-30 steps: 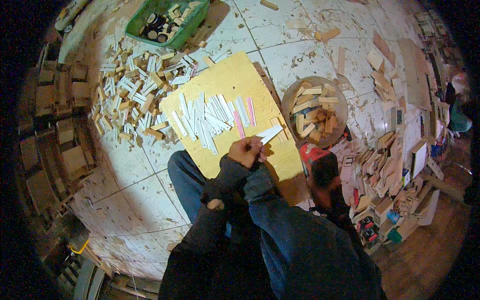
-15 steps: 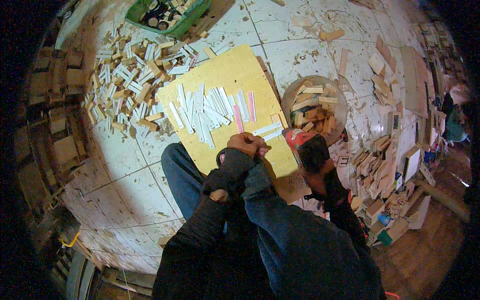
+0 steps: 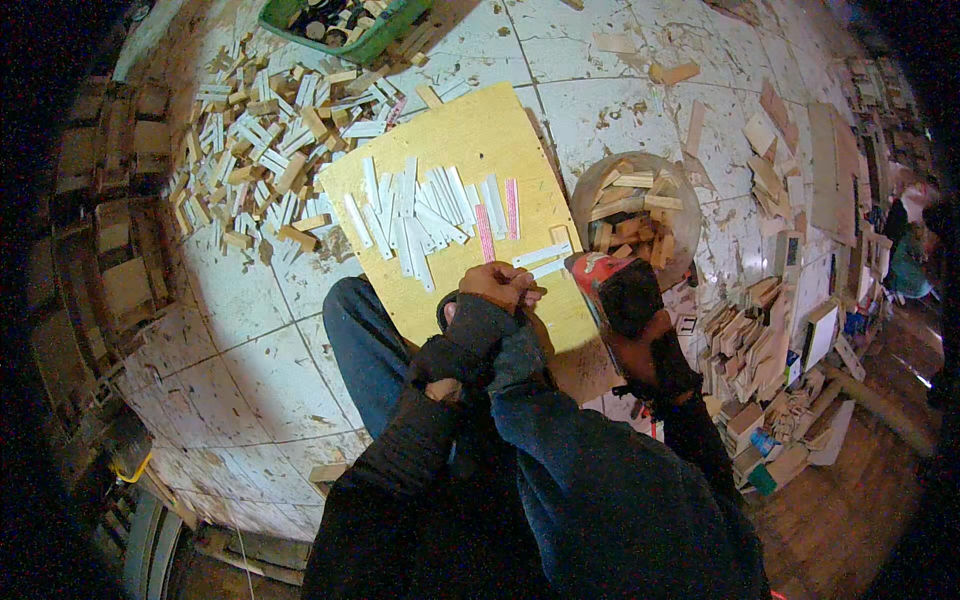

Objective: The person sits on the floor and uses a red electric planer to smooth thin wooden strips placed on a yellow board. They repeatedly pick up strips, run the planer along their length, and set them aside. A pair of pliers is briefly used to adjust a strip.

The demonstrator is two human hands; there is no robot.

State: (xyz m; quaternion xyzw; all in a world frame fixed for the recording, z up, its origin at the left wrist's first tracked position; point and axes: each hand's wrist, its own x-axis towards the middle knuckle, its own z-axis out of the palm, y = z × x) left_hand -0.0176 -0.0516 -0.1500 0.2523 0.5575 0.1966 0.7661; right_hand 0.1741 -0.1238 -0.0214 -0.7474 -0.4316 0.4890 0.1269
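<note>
A yellow board (image 3: 420, 130) lies in front of me, bearing a spread of flat white strips (image 3: 415, 220) and a few pink-patterned strips (image 3: 513, 205). Over its near edge, my left hand (image 3: 495, 285) has its fingers pinched together; whatever they hold is too small to make out. Two white strips (image 3: 545, 258) lie side by side just beyond those fingers, next to a small wood block (image 3: 558, 234). My right hand (image 3: 650, 348) is wrapped round a red-and-black power tool (image 3: 625, 290), whose front end is by the board's right edge. Its tip is not clearly visible.
A round tub (image 3: 690, 200) of wood blocks stands right of the board. Strips and blocks form a large heap (image 3: 265, 150) at the left, below a green crate (image 3: 375, 40). Wood offcuts (image 3: 750, 330) are stacked at the right on the tiled floor.
The whole view has shifted slightly, so the board and heap appear a little further right. My left hand stays pinched, and the power tool stays in my right hand by the board's edge.
</note>
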